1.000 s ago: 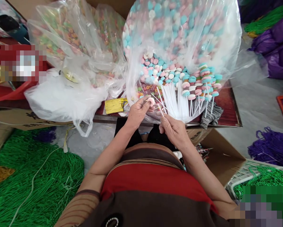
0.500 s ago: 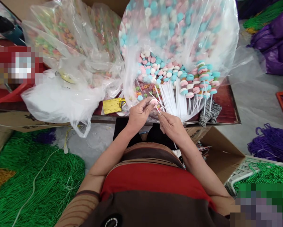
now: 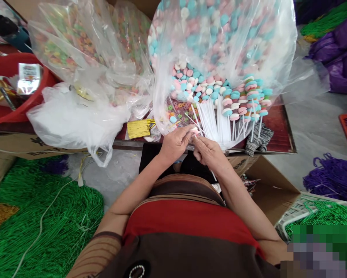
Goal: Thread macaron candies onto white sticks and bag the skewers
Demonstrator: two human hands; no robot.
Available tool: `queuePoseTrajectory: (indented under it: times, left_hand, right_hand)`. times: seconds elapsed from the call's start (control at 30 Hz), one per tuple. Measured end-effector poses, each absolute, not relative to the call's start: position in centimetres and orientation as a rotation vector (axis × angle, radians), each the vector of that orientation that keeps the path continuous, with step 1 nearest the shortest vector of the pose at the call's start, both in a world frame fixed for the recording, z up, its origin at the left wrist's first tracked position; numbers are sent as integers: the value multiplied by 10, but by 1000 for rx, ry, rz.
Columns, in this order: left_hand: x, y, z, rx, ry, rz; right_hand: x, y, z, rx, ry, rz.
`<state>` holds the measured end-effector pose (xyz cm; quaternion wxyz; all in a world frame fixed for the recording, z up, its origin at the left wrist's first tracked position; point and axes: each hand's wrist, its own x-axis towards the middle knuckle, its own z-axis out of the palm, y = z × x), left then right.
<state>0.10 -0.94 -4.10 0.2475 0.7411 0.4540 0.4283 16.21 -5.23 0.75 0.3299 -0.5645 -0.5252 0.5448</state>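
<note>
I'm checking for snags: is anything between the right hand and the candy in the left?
Nothing visible is. The right hand holds a white stick close to the candy in the left hand; the bunched sticks lie beyond, not between. The hands hide whether stick and candy touch.

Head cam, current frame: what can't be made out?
Head view throughout:
- Thin white stick: whether its tip is inside the pink-and-white round candy; fingers of the left hand and right hand cover it.
- Brown cardboard box: contents partly behind the right forearm.
- Red plastic basin: cut off by left edge.
</note>
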Motion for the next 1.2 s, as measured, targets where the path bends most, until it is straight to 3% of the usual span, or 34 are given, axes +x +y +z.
queuePoseTrajectory:
  times: [0.23,0.37,0.5,0.67,0.83,1.2]
  left_hand:
    - [3,-8,-41,2055,1269,1161]
    - [9,-13,-39,2096,1090,1078]
    - [-10,24,-22,2135,1355,1001]
    - [-26,92,-17,2356,1811,555]
    - [-26,115,-30,2389,1852,264]
    - [-34,111,-5,2214,1685,271]
  right_hand:
    - [166,-56,0,-1514,-1468,1241]
    - [162,-52,-16,-1450,-1227,1325]
    - [167,-51,-20,-1390,-1028,1408]
    - [175,-53,-18,-1330,-966,1409]
    - [185,-56,-19,-1321,-916,1336]
    - [185,-56,-19,-1285,-848,1347]
